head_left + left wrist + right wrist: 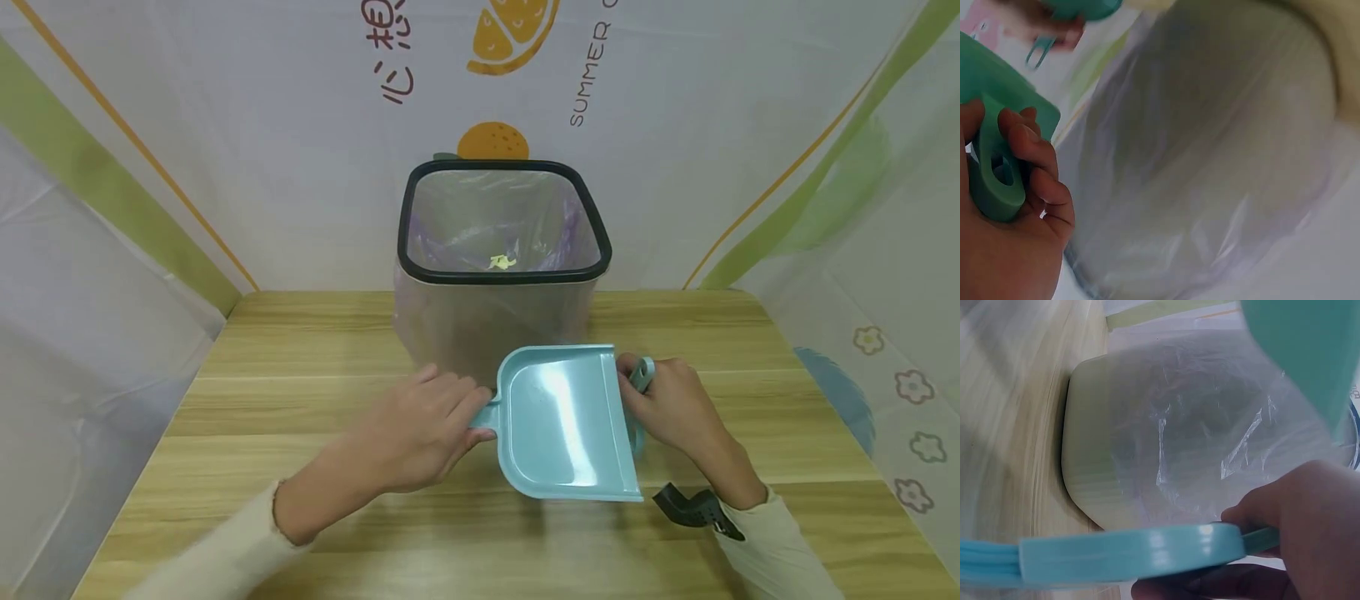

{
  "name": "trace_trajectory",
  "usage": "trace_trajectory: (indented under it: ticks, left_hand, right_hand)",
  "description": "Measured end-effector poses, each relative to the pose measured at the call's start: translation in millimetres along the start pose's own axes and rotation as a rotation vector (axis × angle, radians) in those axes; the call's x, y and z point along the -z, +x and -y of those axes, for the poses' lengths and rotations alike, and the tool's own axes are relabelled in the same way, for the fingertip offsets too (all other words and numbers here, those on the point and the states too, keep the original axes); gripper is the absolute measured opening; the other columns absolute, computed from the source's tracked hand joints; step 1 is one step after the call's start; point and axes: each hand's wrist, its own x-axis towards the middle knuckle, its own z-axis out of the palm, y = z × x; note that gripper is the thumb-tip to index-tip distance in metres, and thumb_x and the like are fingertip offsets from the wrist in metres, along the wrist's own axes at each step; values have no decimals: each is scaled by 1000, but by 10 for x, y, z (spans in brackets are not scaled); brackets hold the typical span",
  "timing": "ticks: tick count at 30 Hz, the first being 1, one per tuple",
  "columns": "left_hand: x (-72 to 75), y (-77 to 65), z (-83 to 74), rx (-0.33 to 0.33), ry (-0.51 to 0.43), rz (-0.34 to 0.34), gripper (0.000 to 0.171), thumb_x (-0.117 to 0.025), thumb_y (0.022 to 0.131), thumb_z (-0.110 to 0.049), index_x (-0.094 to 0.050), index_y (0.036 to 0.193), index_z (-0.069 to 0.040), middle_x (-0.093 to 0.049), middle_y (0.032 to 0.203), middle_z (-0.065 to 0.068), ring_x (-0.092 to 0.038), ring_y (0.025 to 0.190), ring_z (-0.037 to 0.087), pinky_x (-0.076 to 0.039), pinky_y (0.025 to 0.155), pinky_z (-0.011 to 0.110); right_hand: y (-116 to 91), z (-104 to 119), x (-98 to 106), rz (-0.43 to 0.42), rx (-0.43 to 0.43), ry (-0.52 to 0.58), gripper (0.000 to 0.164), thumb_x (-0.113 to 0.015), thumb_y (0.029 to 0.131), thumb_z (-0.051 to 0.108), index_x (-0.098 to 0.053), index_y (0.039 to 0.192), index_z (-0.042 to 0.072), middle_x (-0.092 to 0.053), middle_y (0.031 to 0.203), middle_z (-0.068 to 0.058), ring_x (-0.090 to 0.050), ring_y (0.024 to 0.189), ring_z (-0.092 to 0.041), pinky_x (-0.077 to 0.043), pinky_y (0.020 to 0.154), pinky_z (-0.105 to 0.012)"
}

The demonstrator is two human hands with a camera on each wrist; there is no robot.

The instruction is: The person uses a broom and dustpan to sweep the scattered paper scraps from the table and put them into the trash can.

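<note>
My left hand [412, 433] grips the short handle of a light-blue dustpan [566, 425]. The pan is held above the table with its straight edge toward the right. A matching blue hand brush [1132, 553] is in my right hand [678, 408], its handle between thumb and fingers. From the head view, the dustpan hides much of the brush; mainly its handle end shows. Just beyond both hands stands a trash bin [495, 321] with a black rim and a clear purplish liner. Inside it lie small pale-yellow scraps [502, 262].
The wooden table [315, 358] reaches back to a white printed cloth [300, 133] behind the bin. More cloth hangs on the left and right sides. A black strap piece [693, 508] sits at my right wrist.
</note>
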Motion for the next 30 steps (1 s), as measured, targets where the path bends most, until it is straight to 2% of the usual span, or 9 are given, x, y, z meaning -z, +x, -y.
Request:
trace_trajectory:
  ticks: [3, 7, 9, 11, 15, 20, 24, 30]
  left_hand:
    - [-163, -90, -33, 12, -40, 58, 56, -26, 122, -41, -65, 117, -2, -63, 93, 1, -58, 77, 18, -46, 74, 31]
    - [-365, -205, -51, 24, -78, 135, 33, -54, 116, -35, -64, 117, -3, -66, 95, 1, -62, 80, 18, -46, 75, 30]
    - [-454, -252, -46, 31, -87, 164, 31, -66, 109, -33, -64, 118, -3, -67, 97, 2, -64, 83, 18, -46, 76, 30]
    - [-533, -287, -32, 33, -84, 181, 30, -71, 106, -31, -64, 116, -3, -67, 96, 2, -64, 82, 18, -45, 75, 30]
    - [-657, -333, 11, 37, -90, 207, 29, -72, 106, -30, -63, 113, -3, -65, 94, 3, -63, 81, 20, -45, 74, 32]
    - [-766, -358, 59, 72, -116, 302, 27, -67, 111, -29, -60, 113, -3, -62, 95, 3, -61, 82, 21, -44, 77, 33]
    - [-827, -372, 88, 98, -140, 368, 26, -63, 113, -30, -58, 112, -4, -58, 91, 2, -57, 79, 20, -43, 76, 33]
    - [-888, -383, 102, 110, -152, 426, 26, -59, 115, -30, -58, 114, -5, -58, 93, 2, -58, 80, 20, -44, 77, 35]
  right_hand:
    - [-2, 5, 3, -5, -2, 2, 11, -71, 103, 12, -77, 95, 9, -64, 67, 10, -52, 58, -7, -44, 54, -29]
    - [-1, 9, 3, -8, -7, 13, 13, -72, 104, 16, -77, 93, 12, -62, 66, 12, -52, 58, -5, -43, 53, -28]
    - [0, 7, 3, -6, -5, 16, 13, -72, 104, 17, -77, 93, 13, -64, 66, 12, -54, 58, -4, -45, 53, -28]
    - [2, 11, 4, -8, 2, 19, 13, -71, 104, 16, -77, 92, 13, -67, 68, 11, -58, 58, -4, -47, 53, -29]
    - [5, 25, 1, -19, 12, 15, 13, -71, 104, 16, -77, 93, 13, -70, 70, 9, -62, 58, -5, -49, 54, -31]
    - [11, 46, -4, -10, 6, 4, 13, -70, 104, 17, -76, 93, 13, -69, 69, 9, -62, 59, -6, -49, 54, -31]
    - [16, 53, -7, -3, 8, 6, 13, -70, 104, 16, -76, 93, 13, -70, 69, 8, -63, 58, -6, -49, 54, -31]
    - [11, 51, -14, -5, 22, 7, 12, -71, 104, 16, -76, 94, 13, -70, 70, 9, -63, 59, -5, -49, 54, -30]
